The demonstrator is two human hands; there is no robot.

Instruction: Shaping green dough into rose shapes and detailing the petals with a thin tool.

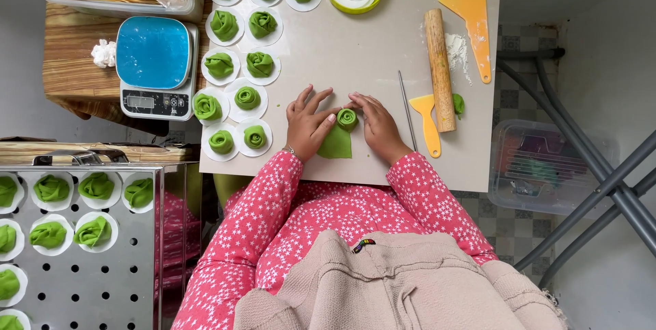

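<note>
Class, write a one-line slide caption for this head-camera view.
Left hand and right hand roll a flat green dough strip into a rosette beside finished green dough rosettes on white paper rounds.

Both arms are reaching forward in pink star-printed sleeves, forearms angling inward so the hands are meeting close together. The left hand point(309, 124) is lying palm down, fingers spread and curling toward the right. The right hand point(377, 125) is lying palm down too, its fingertips point(357, 100) pinching inward, nearly touching the left's.
</note>
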